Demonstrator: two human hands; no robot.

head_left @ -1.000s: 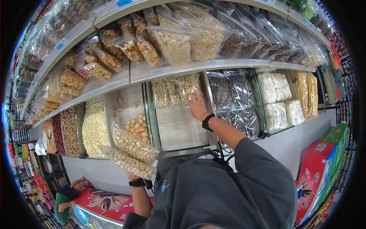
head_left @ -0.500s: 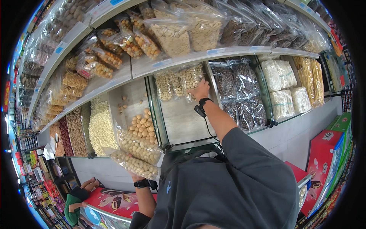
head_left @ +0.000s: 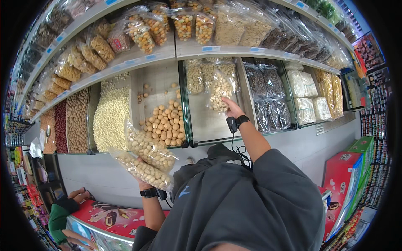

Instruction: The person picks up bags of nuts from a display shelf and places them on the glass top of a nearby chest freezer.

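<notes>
My right hand (head_left: 234, 109) is closed on the lower edge of a clear bag of pale nuts (head_left: 220, 91), which look like pistachios. This bag is above a wooden compartment (head_left: 205, 119), in front of several similar bags (head_left: 194, 77) along its back. Lower left, my left hand (head_left: 143, 183) is closed on two clear bags of pale nuts. One bag (head_left: 144, 169) lies across my palm, hiding most of the fingers; the other bag (head_left: 153, 152) overlaps it on the far side, by the bin's front edge.
Left of the compartment, past a glass divider (head_left: 183, 100), is a bin with round brown nuts (head_left: 163, 125), then loose white kernels (head_left: 111, 119). Right are dark packets (head_left: 268, 113). A shelf edge (head_left: 234, 51) overhangs. A person in green (head_left: 58, 217) is at lower left, beside a red-topped freezer (head_left: 90, 211).
My right hand has drawn a bag of nuts from the compartment's back toward me. My left hand still holds its two bags. The view has shifted a little.
</notes>
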